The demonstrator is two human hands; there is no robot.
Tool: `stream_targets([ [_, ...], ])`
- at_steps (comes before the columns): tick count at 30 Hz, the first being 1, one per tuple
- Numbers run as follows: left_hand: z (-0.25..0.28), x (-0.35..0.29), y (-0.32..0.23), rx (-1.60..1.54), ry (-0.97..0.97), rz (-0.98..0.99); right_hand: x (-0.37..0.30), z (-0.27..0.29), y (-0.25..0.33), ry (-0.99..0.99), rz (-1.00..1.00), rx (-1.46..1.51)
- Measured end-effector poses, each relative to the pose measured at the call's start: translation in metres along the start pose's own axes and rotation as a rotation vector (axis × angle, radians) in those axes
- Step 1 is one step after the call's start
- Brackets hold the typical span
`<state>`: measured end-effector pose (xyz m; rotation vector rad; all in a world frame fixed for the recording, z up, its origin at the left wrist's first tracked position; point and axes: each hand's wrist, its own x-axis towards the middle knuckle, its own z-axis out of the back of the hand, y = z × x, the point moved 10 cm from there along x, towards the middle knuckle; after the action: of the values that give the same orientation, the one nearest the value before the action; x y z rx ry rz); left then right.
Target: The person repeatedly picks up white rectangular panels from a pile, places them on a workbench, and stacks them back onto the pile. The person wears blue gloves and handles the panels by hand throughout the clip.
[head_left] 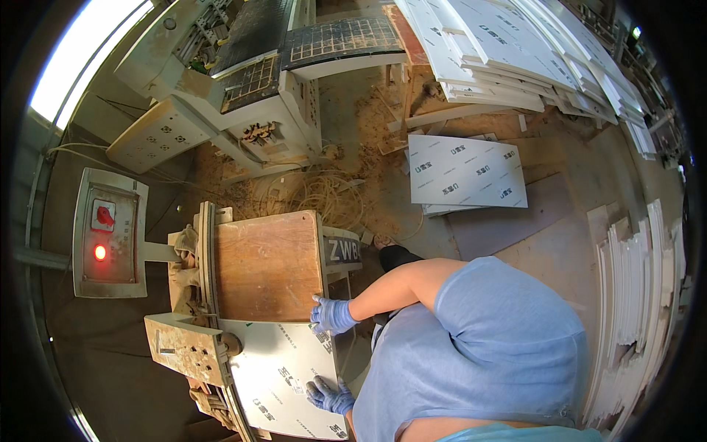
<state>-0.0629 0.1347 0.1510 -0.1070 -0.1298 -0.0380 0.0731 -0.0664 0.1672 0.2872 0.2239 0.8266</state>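
Note:
My left hand [329,396], in a blue-and-grey work glove, lies flat with fingers spread on a white panel [276,365] printed with dark marks. My right hand [331,315], gloved the same way, rests with fingers apart at the panel's far right corner, where it meets a brown wooden board [269,265]. The panel lies on the bed of a dusty woodworking machine [184,350]. Its left edge runs along the machine's head and a round wheel [232,344]. Part of my left forearm is hidden behind my blue shirt.
A control box [110,232] with a red knob and lit red lamp stands left. Beyond are another machine [272,88], tangled strips [324,199] and sawdust. Printed panels [471,173] lie on the floor; more panels [508,51] are stacked far right. White strips [633,295] stand right.

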Motion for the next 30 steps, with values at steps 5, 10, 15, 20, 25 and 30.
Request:
stream_targets([
  [5,0.014,0.005,-0.016,0.017,0.028,0.015,0.001,-0.006,-0.007,-0.010,-0.027,-0.012],
  [10,0.021,-0.003,-0.011,-0.054,-0.055,0.048,-0.001,0.022,0.010,-0.289,0.053,-0.090],
  [15,0.031,0.012,-0.018,-0.099,-0.095,0.029,-0.008,0.021,0.001,-0.207,-0.013,-0.074],
  [20,0.036,0.005,-0.007,-0.093,-0.092,0.088,-0.005,0.008,-0.001,-0.134,-0.122,0.035],
  [25,0.035,0.003,-0.004,-0.106,-0.068,0.118,-0.003,0.011,0.004,-0.136,-0.110,-0.005],
  [30,0.035,0.004,-0.001,-0.097,-0.074,0.128,-0.004,0.008,0.004,-0.146,-0.131,0.003],
])
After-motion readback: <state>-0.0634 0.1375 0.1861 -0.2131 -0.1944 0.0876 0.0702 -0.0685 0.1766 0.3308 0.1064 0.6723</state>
